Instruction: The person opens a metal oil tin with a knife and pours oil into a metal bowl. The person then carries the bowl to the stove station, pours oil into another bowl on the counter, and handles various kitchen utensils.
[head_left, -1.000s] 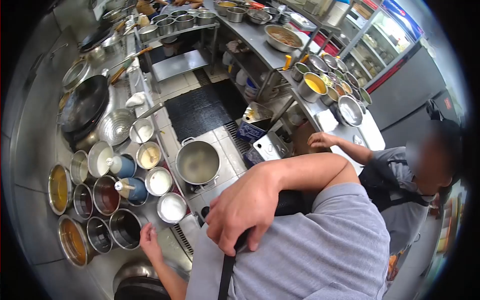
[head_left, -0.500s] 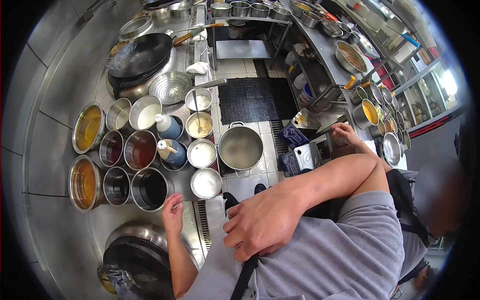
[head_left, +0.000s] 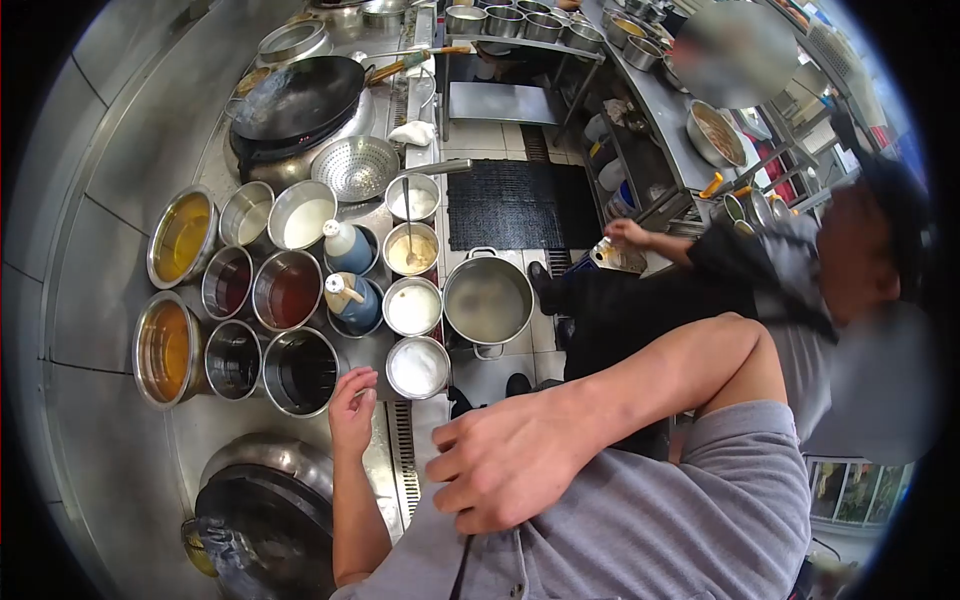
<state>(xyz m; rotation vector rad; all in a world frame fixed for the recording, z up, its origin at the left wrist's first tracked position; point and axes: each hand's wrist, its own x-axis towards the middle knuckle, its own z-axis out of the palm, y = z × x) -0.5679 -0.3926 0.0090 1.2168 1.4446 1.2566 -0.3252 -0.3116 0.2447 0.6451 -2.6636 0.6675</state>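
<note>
My left hand (head_left: 352, 412) hovers beside the rim of a metal pot of dark liquid (head_left: 302, 372), its fingers loosely bent and apart, with nothing visible in them. Across my chest, my right hand (head_left: 505, 465) has its fingers curled against the front of my grey shirt (head_left: 640, 500); what they grip, if anything, is hidden. A pot of white powder (head_left: 418, 367) stands just right of my left hand. Two squeeze bottles with white tops, one the front bottle (head_left: 350, 300), stand in metal pots behind it. A dark wok (head_left: 265, 525) lies below.
A large pot of cloudy liquid (head_left: 488, 300) stands right of the counter. Farther back are a perforated strainer (head_left: 355, 168) and another wok (head_left: 300, 98). At right, a co-worker in a dark apron (head_left: 640, 310) reaches toward a tin (head_left: 620, 256). A black mat (head_left: 515, 205) covers some floor.
A co-worker in a dark apron has come into view at right, covering the boxes there. My right hand has shifted slightly left on my shirt; my left hand has risen a little.
</note>
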